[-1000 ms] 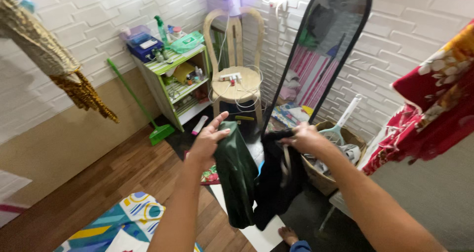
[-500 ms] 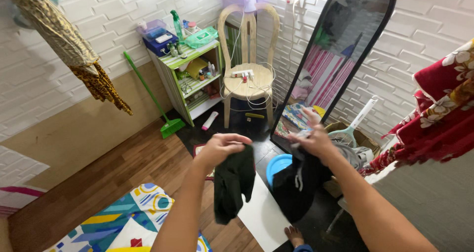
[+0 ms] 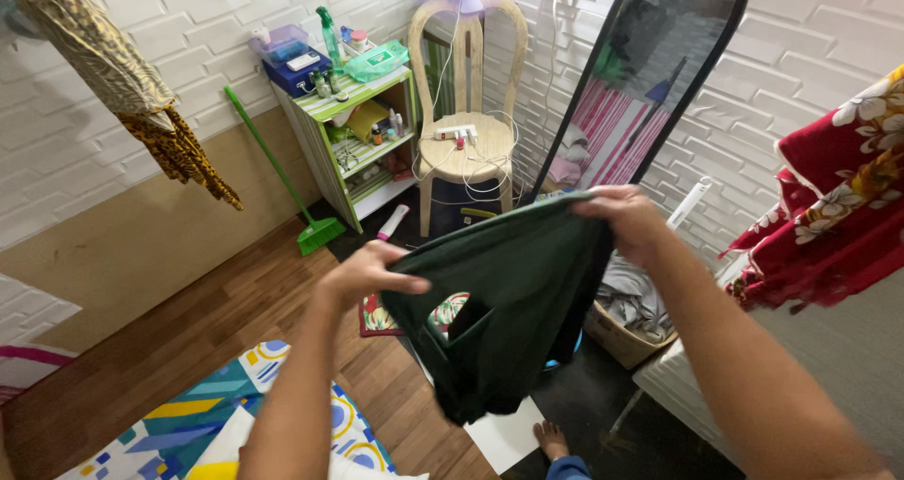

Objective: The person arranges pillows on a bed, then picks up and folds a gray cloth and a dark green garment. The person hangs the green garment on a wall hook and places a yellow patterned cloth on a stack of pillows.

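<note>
Left hand (image 3: 372,273) and right hand (image 3: 626,218) each pinch the top edge of the dark green fabric garment (image 3: 499,301), held spread in mid-air above the floor. Likely soft, light, limp; grip edges.

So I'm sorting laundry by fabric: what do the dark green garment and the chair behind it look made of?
The dark green garment, held between left hand and right hand, looks like soft matte knit fabric, possibly cotton: it drapes and folds limply. The chair looks like smooth cream moulded plastic, though painted wood can't be ruled out.
</note>
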